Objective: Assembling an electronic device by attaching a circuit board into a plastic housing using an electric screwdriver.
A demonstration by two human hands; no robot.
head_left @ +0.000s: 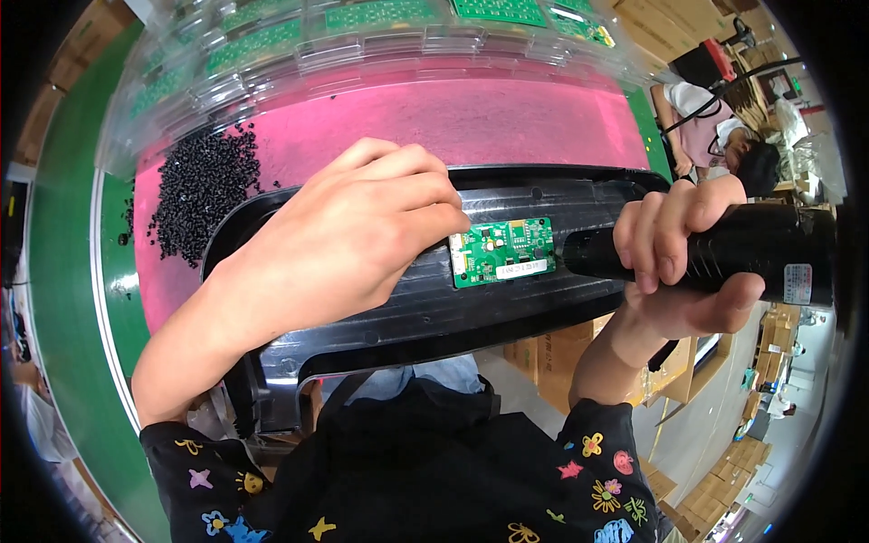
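The person's right hand (679,237) grips a black electric screwdriver (786,244), fingers wrapped round its body, its nose just beside the right end of the green circuit board (520,246). That board lies inside a black plastic housing (407,324). The left hand (376,217) curls its fingers at the board's left end; whether they pinch anything cannot be told. A pile of small black parts (204,190) lies left on the pink worktop (380,122).
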